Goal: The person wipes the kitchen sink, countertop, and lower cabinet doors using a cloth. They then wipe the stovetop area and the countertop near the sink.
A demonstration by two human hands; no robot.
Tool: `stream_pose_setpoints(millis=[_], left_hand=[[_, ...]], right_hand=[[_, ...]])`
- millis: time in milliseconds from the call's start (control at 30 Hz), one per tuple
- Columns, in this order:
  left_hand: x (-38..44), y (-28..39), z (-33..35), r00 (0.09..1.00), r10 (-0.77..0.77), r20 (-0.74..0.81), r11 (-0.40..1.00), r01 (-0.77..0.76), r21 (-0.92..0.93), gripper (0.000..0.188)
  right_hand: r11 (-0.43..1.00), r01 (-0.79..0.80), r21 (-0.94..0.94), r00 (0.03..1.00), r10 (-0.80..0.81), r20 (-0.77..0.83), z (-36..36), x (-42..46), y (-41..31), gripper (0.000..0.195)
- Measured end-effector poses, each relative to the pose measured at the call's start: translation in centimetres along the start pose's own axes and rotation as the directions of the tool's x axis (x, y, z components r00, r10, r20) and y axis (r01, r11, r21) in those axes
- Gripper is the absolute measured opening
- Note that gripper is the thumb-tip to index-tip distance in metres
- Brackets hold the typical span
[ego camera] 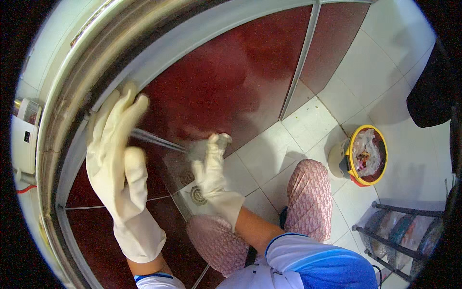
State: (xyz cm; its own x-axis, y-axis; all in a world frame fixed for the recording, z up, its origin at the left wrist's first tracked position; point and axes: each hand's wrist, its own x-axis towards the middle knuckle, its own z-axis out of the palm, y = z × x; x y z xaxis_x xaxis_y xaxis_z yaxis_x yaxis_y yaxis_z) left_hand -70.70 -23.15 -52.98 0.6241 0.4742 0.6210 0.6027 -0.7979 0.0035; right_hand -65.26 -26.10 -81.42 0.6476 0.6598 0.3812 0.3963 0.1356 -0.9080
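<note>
My left hand (119, 159), in a cream rubber glove, is raised with its fingers stretched upward against the pale metal frame (187, 54) of a cabinet. The fingers look blurred, and nothing shows in them. Lower down, my right hand (216, 177) wears a matching glove. It presses a greyish cloth or pad (200, 150) to the lower part of the glossy dark red cabinet panel (216, 90), beside a vertical metal strip (158, 139). Blur hides the exact shape of the pad.
A metal counter edge (54, 144) curves above the cabinet. On the tiled floor (252, 173) are a round drain (197, 195) and a yellow-rimmed bin (384, 155) with a plastic liner. A dark slipper rack (393, 238) stands at right. My patterned knees (310, 198) are bent close by.
</note>
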Motion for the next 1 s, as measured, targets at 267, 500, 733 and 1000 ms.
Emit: stream_pose_setpoints(millis=[267,500,733,1000], left_hand=[[-0.1,0.4,0.3,1.0,-0.004,-0.027,0.999,0.005,0.038,0.079],[0.3,-0.8,0.6,1.0,-0.004,-0.019,0.996,0.003,-0.092,0.074],[0.7,1.1,-0.1,0.997,0.044,-0.057,0.999,-0.044,-0.011,0.066],[-0.2,1.2,-1.9,0.997,-0.025,0.069,1.0,0.024,0.011,0.073]], right_hand=[[0.929,-0.217,0.299,0.941,0.281,-0.191,-6.2,10.6,-0.1,0.085],[0.982,-0.18,-0.059,0.884,0.188,0.428,-3.4,4.9,2.1,0.091],[0.941,0.253,-0.226,0.951,-0.285,-0.123,-7.2,13.7,-0.6,0.084],[0.97,0.208,-0.128,0.942,-0.164,0.292,-10.0,11.2,1.5,0.06]])
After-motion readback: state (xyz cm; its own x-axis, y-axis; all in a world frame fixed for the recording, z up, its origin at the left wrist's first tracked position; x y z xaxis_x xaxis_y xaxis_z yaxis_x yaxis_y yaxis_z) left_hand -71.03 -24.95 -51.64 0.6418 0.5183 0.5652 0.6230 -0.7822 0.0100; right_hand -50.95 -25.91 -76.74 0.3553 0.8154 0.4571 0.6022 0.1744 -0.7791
